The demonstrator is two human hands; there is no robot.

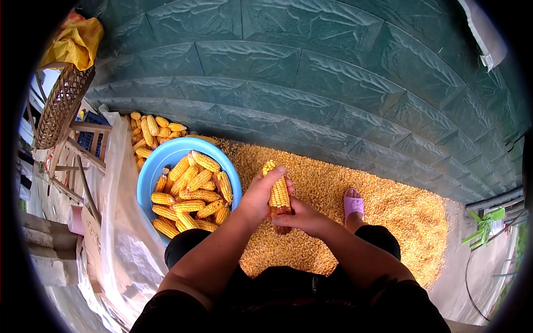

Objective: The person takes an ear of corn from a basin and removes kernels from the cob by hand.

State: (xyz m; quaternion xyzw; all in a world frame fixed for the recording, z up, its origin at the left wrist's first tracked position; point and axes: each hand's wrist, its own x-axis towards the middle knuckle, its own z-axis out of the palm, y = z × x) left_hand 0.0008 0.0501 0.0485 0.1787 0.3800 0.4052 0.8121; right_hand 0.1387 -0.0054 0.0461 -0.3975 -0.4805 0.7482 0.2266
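An ear of corn (279,195) is held upright between my two hands, with yellow kernels on its upper part and a reddish-brown, bare-looking lower end. My left hand (260,191) is closed round its upper left side, the thumb lying across the kernels near the tip. Lower down, my right hand (302,215) grips the reddish end from the right. Just left of my hands stands a blue tub (143,191) holding many corn ears (191,188). Loose corn kernels (311,244) cover the ground beneath my hands.
More corn ears (150,130) are heaped behind the tub, by the green wall (311,72). Clear plastic sheeting (125,205) and a wooden chair frame (83,144) stand at left. My foot in a pink sandal (353,204) rests on the kernels. A green plastic object (486,226) is far right.
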